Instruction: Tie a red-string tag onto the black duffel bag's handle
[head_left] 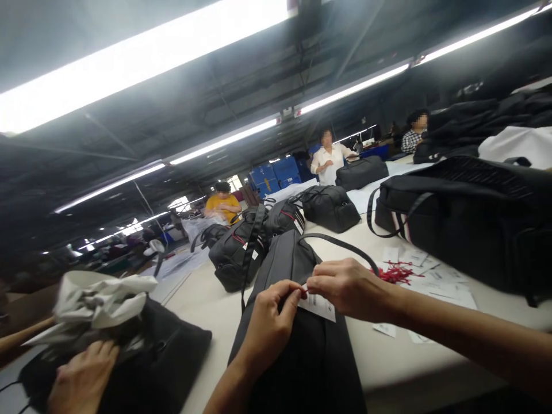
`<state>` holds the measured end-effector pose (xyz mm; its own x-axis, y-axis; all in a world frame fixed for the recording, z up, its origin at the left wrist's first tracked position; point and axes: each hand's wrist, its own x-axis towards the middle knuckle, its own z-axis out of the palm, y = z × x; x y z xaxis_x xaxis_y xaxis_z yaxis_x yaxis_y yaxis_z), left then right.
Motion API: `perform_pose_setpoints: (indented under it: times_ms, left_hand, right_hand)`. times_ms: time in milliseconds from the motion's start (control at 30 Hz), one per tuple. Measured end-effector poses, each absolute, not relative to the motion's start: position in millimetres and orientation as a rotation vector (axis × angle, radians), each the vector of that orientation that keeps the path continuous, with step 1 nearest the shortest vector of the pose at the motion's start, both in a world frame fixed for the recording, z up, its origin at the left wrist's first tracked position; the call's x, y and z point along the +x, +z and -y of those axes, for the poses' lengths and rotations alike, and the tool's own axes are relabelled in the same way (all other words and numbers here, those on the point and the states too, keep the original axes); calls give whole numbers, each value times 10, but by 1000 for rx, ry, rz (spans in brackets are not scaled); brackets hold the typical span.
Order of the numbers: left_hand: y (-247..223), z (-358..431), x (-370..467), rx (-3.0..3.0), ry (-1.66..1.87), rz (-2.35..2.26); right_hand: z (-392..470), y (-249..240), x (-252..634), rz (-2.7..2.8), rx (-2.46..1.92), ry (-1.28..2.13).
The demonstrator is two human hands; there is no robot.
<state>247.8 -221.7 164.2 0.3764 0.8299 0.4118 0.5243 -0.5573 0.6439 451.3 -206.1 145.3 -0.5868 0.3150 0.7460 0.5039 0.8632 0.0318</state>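
Black bag (pixel 308 359) lies flanked by bare table (pixel 379 359).

We cannot read the small print on the white tag (pixel 322 309), whose red cord (pixel 304 294) is mostly hidden by our left grip (pixel 273 316) and right grip (pixel 345 287), while the bottom edge cuts off the near bag (pixel 304 351) beneath it and blurred white cloth (pixel 101 300) hides part of the leftmost bag (pixel 175 351).

An open strip of table (pixel 218 313) runs between the near bag (pixel 302 351) and the co-worker's bag (pixel 176 351) at left. Ahead, standing bags (pixel 235 259) crowd the way; a raised strap (pixel 345 244) arches beyond the right hand (pixel 340 287). Loose tags (pixel 440 286) and a large bag (pixel 457 224) hem the right side.
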Motion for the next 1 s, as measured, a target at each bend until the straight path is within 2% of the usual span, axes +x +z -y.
perform_pose_setpoints:
  times_ms: [233, 567, 733, 833, 1000]
  left_hand:
    - [1651, 2224, 2518, 2332, 982, -1209]
    - [1611, 2217, 2512, 2330, 940, -1255]
    - [1633, 2161, 2462, 2303, 945, -1287]
    - [1531, 2192, 2272, 2159, 1150, -1374]
    - [1350, 2099, 1527, 1829, 1876, -1733]
  right_hand:
    - [1924, 1340, 4614, 2203, -512, -329]
    - [1772, 1131, 4582, 2072, -424, -168]
    - [1785, 912, 4406, 1909, -525, -51]
    - [1916, 674, 4295, 1710, -641, 104]
    - [2345, 22, 4322, 1468, -777, 325]
